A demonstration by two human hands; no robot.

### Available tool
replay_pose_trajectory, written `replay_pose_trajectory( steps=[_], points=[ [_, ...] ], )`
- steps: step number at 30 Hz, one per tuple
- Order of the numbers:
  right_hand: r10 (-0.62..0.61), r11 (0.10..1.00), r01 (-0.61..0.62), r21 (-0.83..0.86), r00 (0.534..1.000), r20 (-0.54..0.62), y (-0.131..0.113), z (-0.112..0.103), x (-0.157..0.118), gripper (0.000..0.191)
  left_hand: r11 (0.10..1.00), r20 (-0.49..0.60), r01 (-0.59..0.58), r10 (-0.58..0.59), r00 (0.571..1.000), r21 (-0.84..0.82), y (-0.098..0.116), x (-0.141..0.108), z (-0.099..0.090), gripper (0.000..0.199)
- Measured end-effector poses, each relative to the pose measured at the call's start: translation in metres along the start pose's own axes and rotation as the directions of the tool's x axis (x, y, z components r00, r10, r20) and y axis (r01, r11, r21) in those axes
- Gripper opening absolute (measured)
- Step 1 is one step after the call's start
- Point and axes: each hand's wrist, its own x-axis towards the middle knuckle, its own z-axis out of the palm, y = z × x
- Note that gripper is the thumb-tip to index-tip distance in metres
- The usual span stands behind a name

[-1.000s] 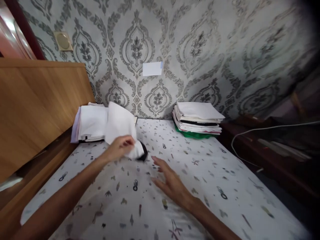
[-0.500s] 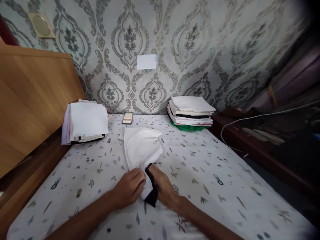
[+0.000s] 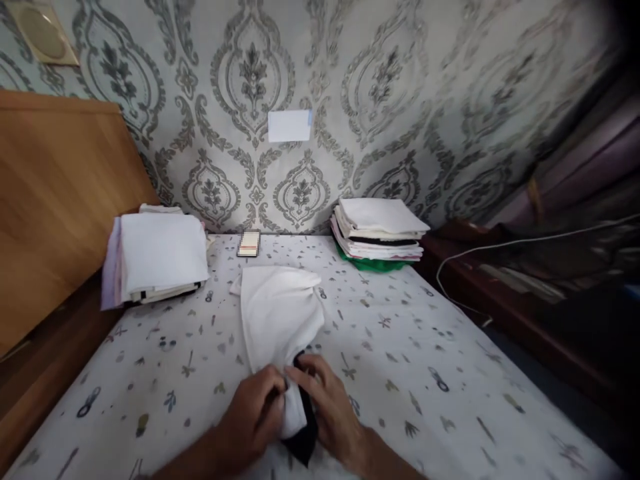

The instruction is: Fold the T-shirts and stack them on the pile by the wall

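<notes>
A white cloth with a black edge lies bunched on the patterned sheet, its wide part toward the wall and its narrow end near me. My left hand is closed on the narrow part from the left, fingers curled and pinching the fabric. On the other side, my right hand grips the cloth by its black border, thumb and fingers bent over it. Both hands are close together. The fabric between and under the fingers is partly hidden.
A stack of folded cloths sits at the left by a wooden panel. Another folded stack is at the back right. A small pixelated object lies near the wall. A white cable runs at the right.
Both hands have moved nearer to me along with the cloth's narrow end, and the right fingers have shifted over the fabric. The view has moved slightly.
</notes>
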Motion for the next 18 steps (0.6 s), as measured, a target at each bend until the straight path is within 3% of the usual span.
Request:
replay_pose_trajectory(
  steps=[4, 7, 10, 14, 18],
  points=[
    [0.045, 0.998, -0.048, -0.042, 0.996, -0.077, -0.025, -0.008, 0.006, 0.029, 0.998, 0.089, 0.06, -0.059, 0.994, -0.006, 0.007, 0.004, -0.014, 0.018],
    [0.027, 1.0, -0.025, 0.014, 0.987, -0.156, -0.055, -0.015, 0.01, 0.017, 0.997, 0.158, 0.001, -0.014, 0.987, 0.078, 0.007, 0.003, -0.029, 0.038],
    [0.055, 0.989, -0.023, 0.148, 0.976, -0.212, -0.088, -0.021, 0.015, 0.033, 0.983, 0.211, -0.072, 0.035, 0.977, 0.17, -0.002, 0.004, -0.043, 0.06],
    [0.038, 0.975, 0.033, 0.221, 0.95, -0.31, -0.131, -0.03, 0.017, 0.056, 0.952, 0.052, 0.067, -0.086, 0.995, 0.299, -0.02, 0.015, -0.057, 0.037],
    [0.022, 0.963, 0.105, 0.248, 0.887, -0.462, -0.173, -0.044, 0.014, 0.056, 0.932, -0.032, 0.162, -0.16, 0.987, 0.324, -0.035, 0.028, -0.07, 0.022]
  ],
)
